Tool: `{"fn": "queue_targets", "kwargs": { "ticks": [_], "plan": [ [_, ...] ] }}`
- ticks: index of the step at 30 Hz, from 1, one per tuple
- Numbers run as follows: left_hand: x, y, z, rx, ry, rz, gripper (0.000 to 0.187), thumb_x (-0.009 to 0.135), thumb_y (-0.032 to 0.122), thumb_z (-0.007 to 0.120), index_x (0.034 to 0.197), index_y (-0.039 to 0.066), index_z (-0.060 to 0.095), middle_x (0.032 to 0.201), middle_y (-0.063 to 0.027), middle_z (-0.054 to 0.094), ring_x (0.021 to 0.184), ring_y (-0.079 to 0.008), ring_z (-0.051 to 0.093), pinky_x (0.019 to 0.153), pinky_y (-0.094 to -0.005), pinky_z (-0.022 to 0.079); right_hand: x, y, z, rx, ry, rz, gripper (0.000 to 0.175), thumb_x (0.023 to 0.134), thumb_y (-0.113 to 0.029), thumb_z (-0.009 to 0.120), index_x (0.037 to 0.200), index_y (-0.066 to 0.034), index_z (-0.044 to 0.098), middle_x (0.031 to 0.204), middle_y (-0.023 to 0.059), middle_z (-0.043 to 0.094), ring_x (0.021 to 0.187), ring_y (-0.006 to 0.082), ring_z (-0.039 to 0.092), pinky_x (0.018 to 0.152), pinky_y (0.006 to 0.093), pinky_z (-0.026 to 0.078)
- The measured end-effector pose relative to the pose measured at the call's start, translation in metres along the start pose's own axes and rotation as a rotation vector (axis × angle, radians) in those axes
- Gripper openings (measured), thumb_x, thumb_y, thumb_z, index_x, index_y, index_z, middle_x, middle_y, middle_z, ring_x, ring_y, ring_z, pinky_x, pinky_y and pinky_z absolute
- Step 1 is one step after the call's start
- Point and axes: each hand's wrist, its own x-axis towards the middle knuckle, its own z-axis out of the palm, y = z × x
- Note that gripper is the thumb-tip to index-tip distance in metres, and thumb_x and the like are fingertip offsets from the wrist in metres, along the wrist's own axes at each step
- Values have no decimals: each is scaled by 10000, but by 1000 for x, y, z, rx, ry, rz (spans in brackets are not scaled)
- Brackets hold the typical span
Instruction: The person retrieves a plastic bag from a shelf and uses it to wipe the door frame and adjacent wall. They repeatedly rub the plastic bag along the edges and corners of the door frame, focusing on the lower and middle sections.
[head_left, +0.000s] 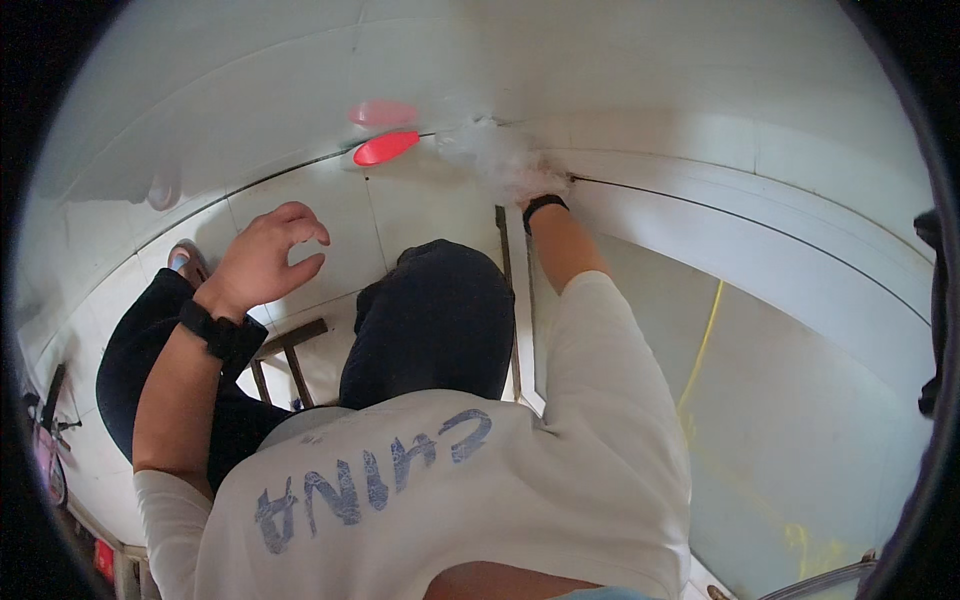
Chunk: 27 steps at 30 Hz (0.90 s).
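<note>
My left hand (266, 255) is raised above the tiled floor, its thumb and fingers curved apart with nothing between them. My right hand (541, 187) reaches forward to the base of the wall, where translucent plastic film (480, 154), perhaps a bag, covers it. Its fingers are blurred behind the film, so their grip cannot be made out. Left of the film, a red elongated oval plastic object (385, 148) rests on the floor against the glossy wall (300, 82), which mirrors it.
Beside my right arm runs a white frame (523, 315), joined to a long white ledge (720, 217). Between my legs is a dark wooden stool (296, 349). A yellow line (701, 345) crosses the grey panel at right. A hose-like tube (821, 581) curves at lower right.
</note>
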Motion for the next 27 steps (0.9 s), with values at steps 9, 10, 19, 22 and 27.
{"fn": "queue_targets", "kwargs": {
  "ticks": [9, 10, 19, 22, 27],
  "plan": [
    [3, 18, -3, -13, 36, 137, 211, 765, 180, 642, 953, 89, 615, 998, -105, 580, 959, -326, 577, 810, -412, 479, -75, 32, -60, -203, -114, -239, 445, 912, -355, 477, 1264, -87, 527, 1314, 125, 525, 1211, 308, 495, 982, 436, 410],
    [0, 19, -4, -10, 49, 167, 219, 763, 186, 643, 957, 88, 617, 999, -104, 580, 965, -326, 575, 816, -413, 478, -82, 36, -59, -219, -88, -234, 446, 911, -356, 478, 1264, -88, 527, 1308, 121, 529, 1207, 306, 496, 983, 434, 409],
    [-20, 6, -13, 51, 28, 107, 260, 758, 179, 659, 987, 74, 600, 1038, -129, 569, 1013, -330, 562, 878, -418, 465, -94, 67, -42, -261, 161, -160, 458, 900, -365, 479, 1266, -94, 531, 1254, 91, 560, 1172, 289, 512, 993, 420, 401],
    [-21, 1, -10, 81, 44, 88, 263, 758, 183, 659, 994, 82, 602, 1032, -126, 569, 1011, -330, 563, 880, -423, 464, -76, 78, -18, -228, 54, -163, 555, 889, -463, 494, 1356, -166, 451, 1405, 67, 438, 1196, 291, 482, 985, 434, 382],
    [-20, -13, -7, 82, 6, 37, 271, 756, 178, 666, 1005, 95, 599, 1019, -115, 565, 1003, -322, 564, 866, -428, 466, -18, 83, 48, 725, -111, 13, 415, 939, -386, 422, 1321, -237, 486, 1371, 67, 472, 1258, 260, 440, 1053, 442, 336]
  ]
}}
